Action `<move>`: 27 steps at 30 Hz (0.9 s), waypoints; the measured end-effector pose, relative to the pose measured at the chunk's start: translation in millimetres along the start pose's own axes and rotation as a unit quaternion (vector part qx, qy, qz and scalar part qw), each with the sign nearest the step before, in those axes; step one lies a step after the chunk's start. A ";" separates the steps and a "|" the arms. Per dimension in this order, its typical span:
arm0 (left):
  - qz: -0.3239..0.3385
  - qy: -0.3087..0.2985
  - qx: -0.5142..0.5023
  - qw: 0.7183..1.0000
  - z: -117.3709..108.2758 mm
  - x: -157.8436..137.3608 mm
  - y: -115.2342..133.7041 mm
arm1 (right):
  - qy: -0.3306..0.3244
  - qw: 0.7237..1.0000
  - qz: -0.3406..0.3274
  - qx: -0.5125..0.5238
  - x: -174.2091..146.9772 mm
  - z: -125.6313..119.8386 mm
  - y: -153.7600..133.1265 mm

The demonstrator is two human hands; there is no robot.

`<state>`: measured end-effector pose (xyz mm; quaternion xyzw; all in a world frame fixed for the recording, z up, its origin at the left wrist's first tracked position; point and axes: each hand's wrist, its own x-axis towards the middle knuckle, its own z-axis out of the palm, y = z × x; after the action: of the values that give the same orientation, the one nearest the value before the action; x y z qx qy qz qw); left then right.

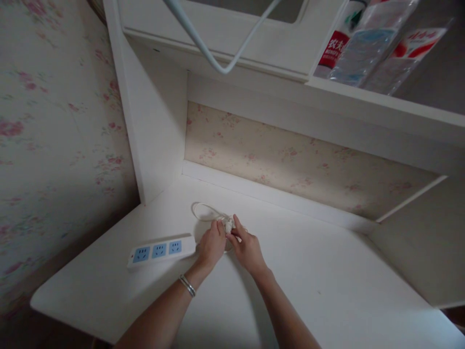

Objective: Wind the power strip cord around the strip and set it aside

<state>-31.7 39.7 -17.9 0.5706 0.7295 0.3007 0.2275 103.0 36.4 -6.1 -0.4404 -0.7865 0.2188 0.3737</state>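
Shelf compartment (434, 82) holds plastic bottles (368, 48); hands (213, 244) grip white cord (228, 226).

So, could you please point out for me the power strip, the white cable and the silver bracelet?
Power strip (159, 250): head view, on its middle blue socket.
White cable (228, 226): head view, on its bunched part.
Silver bracelet (187, 286): head view, on its band.

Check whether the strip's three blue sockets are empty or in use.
Empty: all three sockets show uncovered blue faces, with nothing plugged in.
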 end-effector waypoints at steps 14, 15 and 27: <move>0.148 -0.057 0.124 0.980 2.0 -11.2 10.1 | 0.268 0.887 0.150 0.345 49.1 -18.5 9.8; 0.146 -0.052 0.129 0.979 1.1 -10.7 10.3 | 0.278 0.881 0.153 0.352 57.5 -24.5 13.2; 0.107 -0.032 0.154 0.982 -3.3 -1.3 3.5 | 0.333 0.851 0.224 0.339 148.3 -90.4 66.2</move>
<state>-31.2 38.4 -13.1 0.6828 0.6943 0.1885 0.1271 159.2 198.9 64.5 -0.4972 -0.3724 0.3898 0.6798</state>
